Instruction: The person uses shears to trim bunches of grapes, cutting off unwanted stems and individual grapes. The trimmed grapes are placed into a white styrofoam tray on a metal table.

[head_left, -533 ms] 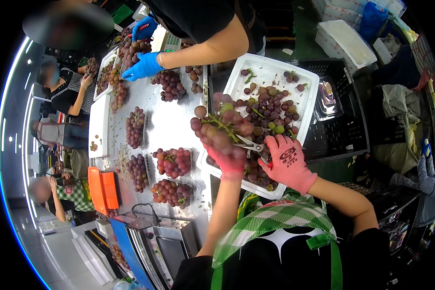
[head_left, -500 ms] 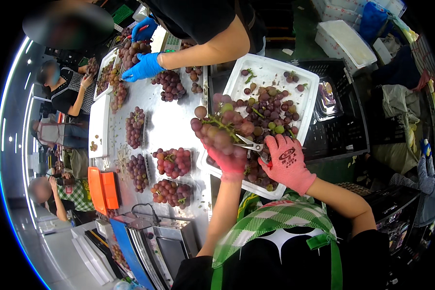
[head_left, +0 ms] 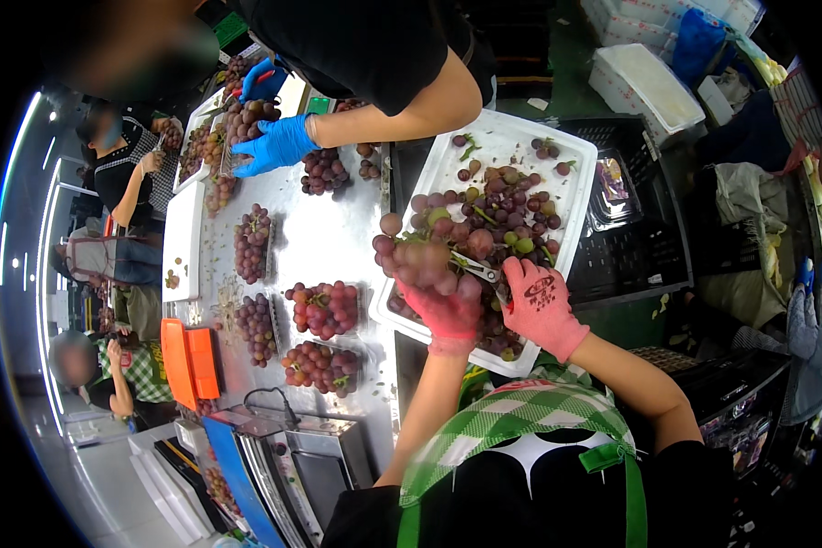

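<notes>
My left hand, in a pink glove, is closed under a bunch of grapes and holds it up over the near left part of a white foam tray. My right hand, gloved in pink too, grips a pair of scissors. Their blades point left and reach into the bunch; the tips are hidden among the grapes. Loose purple and green grapes and bits of stem lie in the tray beneath both hands.
Left of me, a metal table bears several packed grape bunches, an orange box and a scale-like machine. Across it, a co-worker's blue-gloved hand handles grapes. A black crate sits under the tray's right side.
The held bunch has turned and shifted slightly right. My scissors now angle more downward to the right, with their blades closer together. The co-worker's blue gloves have moved slightly.
</notes>
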A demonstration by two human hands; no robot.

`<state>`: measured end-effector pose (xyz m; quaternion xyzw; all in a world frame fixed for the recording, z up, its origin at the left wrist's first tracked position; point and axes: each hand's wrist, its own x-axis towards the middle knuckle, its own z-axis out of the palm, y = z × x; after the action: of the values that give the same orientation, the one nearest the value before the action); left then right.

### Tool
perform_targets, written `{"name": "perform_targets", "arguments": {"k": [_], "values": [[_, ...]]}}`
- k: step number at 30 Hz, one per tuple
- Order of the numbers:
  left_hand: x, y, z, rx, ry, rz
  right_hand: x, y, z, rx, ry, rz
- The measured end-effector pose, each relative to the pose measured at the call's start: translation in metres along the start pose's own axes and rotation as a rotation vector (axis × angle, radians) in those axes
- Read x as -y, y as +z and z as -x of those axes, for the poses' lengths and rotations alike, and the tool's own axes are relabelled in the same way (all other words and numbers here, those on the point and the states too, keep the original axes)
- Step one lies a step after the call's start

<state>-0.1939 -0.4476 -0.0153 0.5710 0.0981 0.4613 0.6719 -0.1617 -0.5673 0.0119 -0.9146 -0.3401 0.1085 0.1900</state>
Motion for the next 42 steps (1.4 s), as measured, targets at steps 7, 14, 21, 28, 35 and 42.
{"name": "perform_targets", "arguments": {"k": [7, 14, 21, 28, 35, 42], "values": [[-0.003, -0.001, -0.008, -0.07, -0.164, 0.369, -0.006, 0.009, -0.008, 0.051, -0.018, -0.099], [-0.013, 0.0, -0.022, -0.072, -0.248, 0.688, 0.001, 0.016, 0.003, -0.009, -0.053, -0.292], [-0.029, -0.009, -0.056, 0.186, -0.605, 1.294, 0.004, -0.001, 0.018, 0.121, -0.056, -0.508], [-0.039, -0.001, -0.049, 0.19, -0.579, 1.15, 0.009, -0.03, 0.02, 0.675, 0.117, -1.024], [-0.02, -0.022, -0.027, -0.024, -0.634, 0.787, 0.007, -0.041, 0.013, 0.913, 0.332, -1.239], [-0.035, 0.002, -0.034, -0.026, -0.666, 1.063, 0.002, -0.043, 0.008, 0.97, 0.286, -1.233]]}}
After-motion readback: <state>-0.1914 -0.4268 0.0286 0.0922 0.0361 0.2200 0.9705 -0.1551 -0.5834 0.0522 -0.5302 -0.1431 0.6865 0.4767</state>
